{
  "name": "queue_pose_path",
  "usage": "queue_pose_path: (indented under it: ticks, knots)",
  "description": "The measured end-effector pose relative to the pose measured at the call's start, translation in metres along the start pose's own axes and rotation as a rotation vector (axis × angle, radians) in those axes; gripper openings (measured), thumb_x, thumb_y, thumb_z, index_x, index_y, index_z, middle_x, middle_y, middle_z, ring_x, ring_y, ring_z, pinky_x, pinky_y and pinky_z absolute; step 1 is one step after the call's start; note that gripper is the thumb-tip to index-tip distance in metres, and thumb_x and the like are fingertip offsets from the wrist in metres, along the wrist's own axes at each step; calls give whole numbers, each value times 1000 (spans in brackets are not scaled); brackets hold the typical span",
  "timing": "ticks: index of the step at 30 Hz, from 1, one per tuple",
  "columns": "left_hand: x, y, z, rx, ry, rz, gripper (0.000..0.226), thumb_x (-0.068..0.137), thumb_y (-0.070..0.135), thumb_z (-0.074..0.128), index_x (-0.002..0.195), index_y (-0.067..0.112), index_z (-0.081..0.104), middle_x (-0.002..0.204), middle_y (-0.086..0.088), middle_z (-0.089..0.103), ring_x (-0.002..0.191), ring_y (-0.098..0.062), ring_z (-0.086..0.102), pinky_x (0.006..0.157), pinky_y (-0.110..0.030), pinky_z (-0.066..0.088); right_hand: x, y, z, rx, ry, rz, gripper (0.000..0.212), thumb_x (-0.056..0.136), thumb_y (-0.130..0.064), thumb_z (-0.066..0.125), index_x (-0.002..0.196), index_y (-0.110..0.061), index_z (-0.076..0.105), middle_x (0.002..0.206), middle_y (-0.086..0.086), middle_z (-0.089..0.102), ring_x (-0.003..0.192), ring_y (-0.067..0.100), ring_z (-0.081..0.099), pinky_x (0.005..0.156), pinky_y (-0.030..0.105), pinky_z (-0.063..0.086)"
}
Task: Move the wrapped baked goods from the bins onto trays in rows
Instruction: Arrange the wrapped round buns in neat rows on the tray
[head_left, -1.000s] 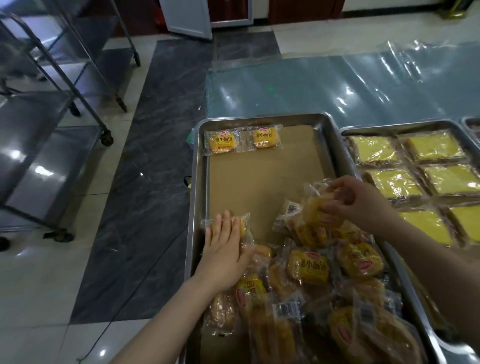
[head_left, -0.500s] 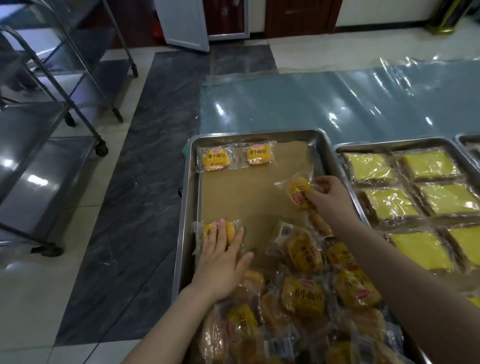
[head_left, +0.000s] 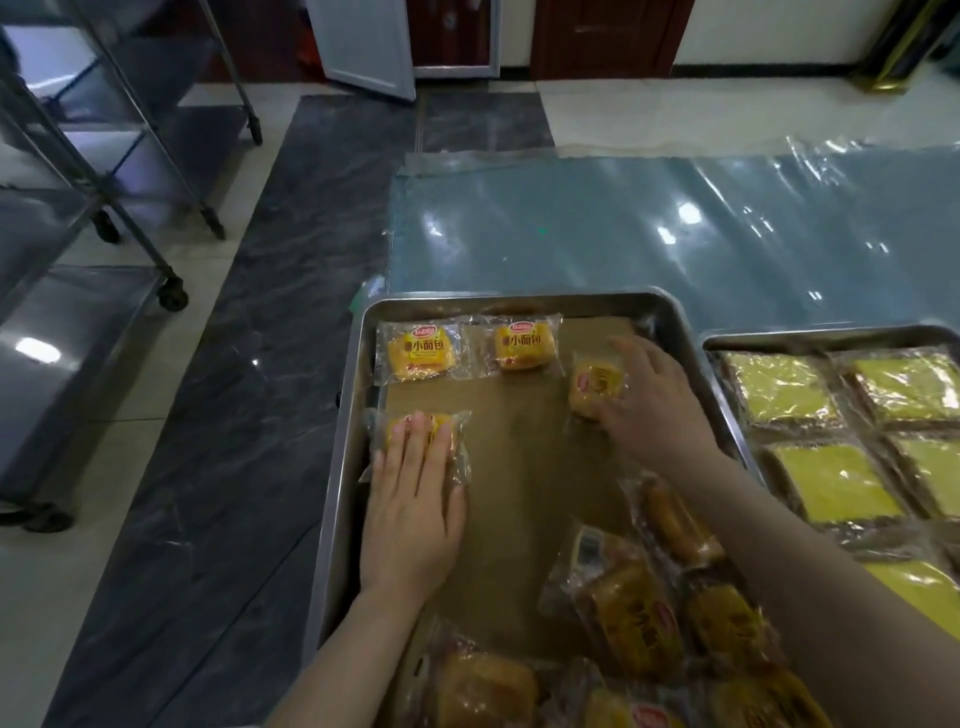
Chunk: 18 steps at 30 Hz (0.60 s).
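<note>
Two trays (head_left: 343, 467), two hands (head_left: 410, 514), four buns (head_left: 421, 356) laid singly, one heap (head_left: 634, 618), at least five yellow cakes (head_left: 782, 389).

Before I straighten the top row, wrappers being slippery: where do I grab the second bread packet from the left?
Pinch the bread packet across its near and far edges, from above. It lies flat, label up; the corner packet crowds its left, the right hand holds a third packet on its right.
</note>
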<state>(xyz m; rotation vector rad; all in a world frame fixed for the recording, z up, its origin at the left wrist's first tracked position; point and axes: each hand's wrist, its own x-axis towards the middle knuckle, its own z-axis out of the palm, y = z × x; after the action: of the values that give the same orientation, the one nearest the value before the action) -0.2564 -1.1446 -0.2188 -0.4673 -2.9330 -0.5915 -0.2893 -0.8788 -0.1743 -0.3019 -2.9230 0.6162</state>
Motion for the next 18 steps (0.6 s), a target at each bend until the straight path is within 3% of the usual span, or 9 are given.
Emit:
queue_pose_path:
  ticks: [2,4,9,11,13,15,18]
  knots:
    - [-1,0,-2,-24,-2,8,55,93,33,31,146,19,25,155,-2,18,145,-14,1,115,-42,5,5,3,5,-115,-134,-216,69,89,-41,57,145,-41,17,158,-9,7,145,18,-3,111,43,8]
    - [0,1,-2,-10,-21,20,51,93,31,33,142,16,37,152,-4,27,143,-15,11,115,-40,9,8,10,13,-248,-278,-270,69,93,-45,48,148,-42,6,159,-9,-7,141,16,-16,108,41,-4]
    - [0,2,-3,58,-36,39,50,92,32,33,136,12,47,146,-9,40,138,-20,27,112,-44,20,8,17,21,-223,-327,-1,81,90,-54,49,149,-37,-5,158,-3,-20,143,32,-17,112,53,2]
    - [0,2,-3,76,-38,44,51,92,32,33,137,12,45,147,-9,38,139,-23,29,112,-44,22,9,12,21,-176,-337,88,82,90,-55,48,148,-36,-7,157,-1,-23,141,34,-23,111,56,-3]
    - [0,1,-3,79,-26,46,51,92,32,33,138,13,45,147,-10,38,139,-24,28,112,-46,24,9,11,17,-58,-249,38,67,93,-44,48,148,-33,10,160,1,-9,143,28,-19,111,52,-6]
    - [0,1,-3,66,10,69,50,90,30,36,136,13,46,146,-10,40,139,-25,29,112,-48,25,7,16,6,36,-123,-92,46,92,-27,55,134,-32,38,159,-1,14,145,20,-2,113,46,3]
    - [-3,0,-1,48,70,130,46,89,25,41,132,11,51,142,-11,45,136,-26,35,111,-48,28,4,33,-4,-22,-209,-225,43,89,-17,61,124,-39,52,158,-7,16,146,20,4,113,46,17]
